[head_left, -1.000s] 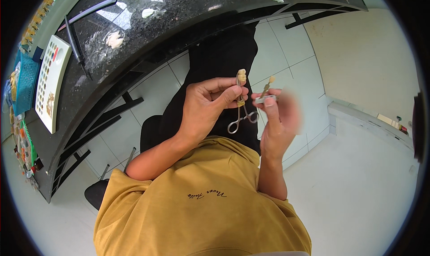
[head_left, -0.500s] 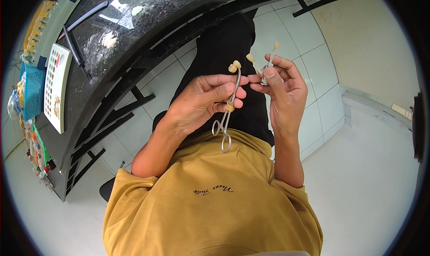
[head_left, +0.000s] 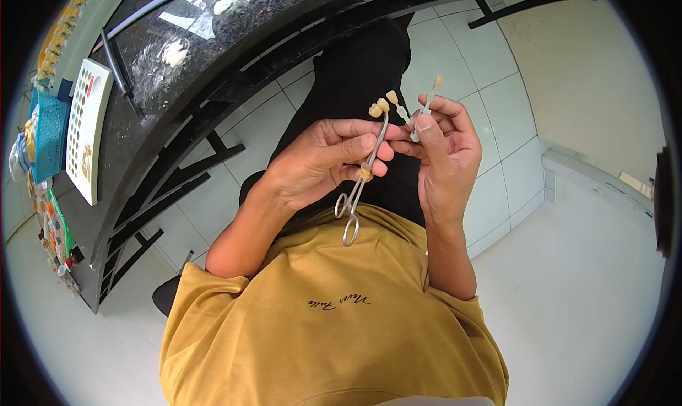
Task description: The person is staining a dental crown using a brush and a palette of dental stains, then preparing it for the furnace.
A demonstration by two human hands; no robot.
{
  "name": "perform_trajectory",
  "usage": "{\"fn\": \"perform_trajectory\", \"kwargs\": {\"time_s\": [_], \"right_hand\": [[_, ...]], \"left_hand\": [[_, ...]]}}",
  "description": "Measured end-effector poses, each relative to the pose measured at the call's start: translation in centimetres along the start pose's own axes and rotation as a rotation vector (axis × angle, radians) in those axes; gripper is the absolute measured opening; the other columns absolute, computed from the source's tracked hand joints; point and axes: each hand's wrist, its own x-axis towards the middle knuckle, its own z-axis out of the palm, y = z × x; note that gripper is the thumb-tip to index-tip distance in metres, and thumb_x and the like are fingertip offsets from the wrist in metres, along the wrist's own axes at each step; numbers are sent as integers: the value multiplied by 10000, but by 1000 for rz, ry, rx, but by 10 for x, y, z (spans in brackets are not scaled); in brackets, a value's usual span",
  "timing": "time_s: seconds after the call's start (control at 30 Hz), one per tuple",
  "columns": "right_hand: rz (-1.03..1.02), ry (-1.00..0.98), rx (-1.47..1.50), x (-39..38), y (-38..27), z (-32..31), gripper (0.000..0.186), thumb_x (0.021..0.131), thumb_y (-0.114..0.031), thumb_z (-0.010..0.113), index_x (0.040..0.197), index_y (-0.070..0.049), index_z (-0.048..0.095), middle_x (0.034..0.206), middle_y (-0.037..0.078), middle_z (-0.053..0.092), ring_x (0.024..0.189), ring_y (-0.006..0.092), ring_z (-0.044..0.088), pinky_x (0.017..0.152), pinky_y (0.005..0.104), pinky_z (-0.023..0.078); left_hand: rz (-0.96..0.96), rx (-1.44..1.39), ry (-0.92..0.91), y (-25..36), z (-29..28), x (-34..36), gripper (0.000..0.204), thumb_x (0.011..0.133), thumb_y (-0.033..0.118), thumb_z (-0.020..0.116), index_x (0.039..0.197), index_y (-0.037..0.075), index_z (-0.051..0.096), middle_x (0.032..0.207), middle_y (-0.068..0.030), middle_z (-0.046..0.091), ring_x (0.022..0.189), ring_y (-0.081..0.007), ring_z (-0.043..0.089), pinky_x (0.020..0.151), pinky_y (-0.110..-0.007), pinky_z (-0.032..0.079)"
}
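My left hand (head_left: 316,154) is closed around metal locking forceps (head_left: 357,191), whose finger rings hang toward my shirt. A yellowish band (head_left: 366,171) wraps the shanks. At the forceps' curved tip sits a small cluster of tooth-coloured dental crowns (head_left: 378,108). My right hand (head_left: 451,150) pinches two dental shade tabs, fanned apart. One shade tab (head_left: 403,112) tilts left, its tooth-shaped end close beside the crowns. The other shade tab (head_left: 430,97) points up and away. Both hands are over my lap, fingertips nearly meeting; whether they touch is unclear.
A dark, glossy bench (head_left: 241,29) curves along the left and far side. On it are a white palette (head_left: 89,132) with coloured spots, a black pen-like tool (head_left: 115,65), a purple strip (head_left: 145,12) and white residue (head_left: 174,53). A blue basket (head_left: 48,136) stands at far left.
The forceps' crown end has shifted slightly right and the rings slightly left. My right hand has come a little left, bringing the left-leaning shade tab nearer the crowns.
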Motion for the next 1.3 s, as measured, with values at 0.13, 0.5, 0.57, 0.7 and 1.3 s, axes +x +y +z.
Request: {"fn": "perform_trajectory", "kwargs": {"time_s": [0.13, 0.5, 0.57, 0.7, 1.3], "right_hand": [[19, 4, -10, 0, 3, 4, 253, 889, -75, 587, 1097, 55, 526, 862, 73, 590, 750, 132, 637, 644, 268, 602], [-17, 98, -20, 23, -4, -12, 239, 886, -59, 584, 1088, 59, 534, 856, 78, 589, 734, 132, 628, 631, 267, 602], [-31, 117, -29, 31, -10, -18, 240, 886, -58, 583, 1089, 60, 536, 854, 78, 590, 733, 131, 628, 628, 268, 602], [-66, 159, -72, 49, -19, -28, 243, 887, -57, 582, 1094, 63, 540, 843, 77, 593, 733, 128, 623, 621, 271, 600], [-104, 195, -43, 73, -31, -32, 232, 881, -12, 576, 1083, 87, 516, 910, 122, 579, 758, 233, 692, 635, 273, 596]], "left_hand": [[-2, -35, -14, -1, -4, -3, 360, 922, 156, 582, 1207, -61, 545, 871, -49, 648, 779, -119, 658, 700, -241, 550], [-54, -70, -78, 3, 2, 36, 339, 931, 151, 566, 1205, -48, 556, 861, -43, 642, 771, -107, 645, 687, -228, 524], [-55, -73, -104, 2, 3, 49, 334, 933, 148, 562, 1207, -44, 556, 860, -40, 639, 771, -107, 645, 687, -227, 523], [-58, -103, -124, 10, 9, 77, 318, 941, 136, 545, 1209, -36, 555, 852, -35, 632, 775, -106, 646, 680, -219, 526], [-101, -99, -300, 34, 3, 114, 265, 953, 112, 517, 1176, -14, 585, 861, -67, 638, 759, -127, 638, 668, -238, 529]]}}
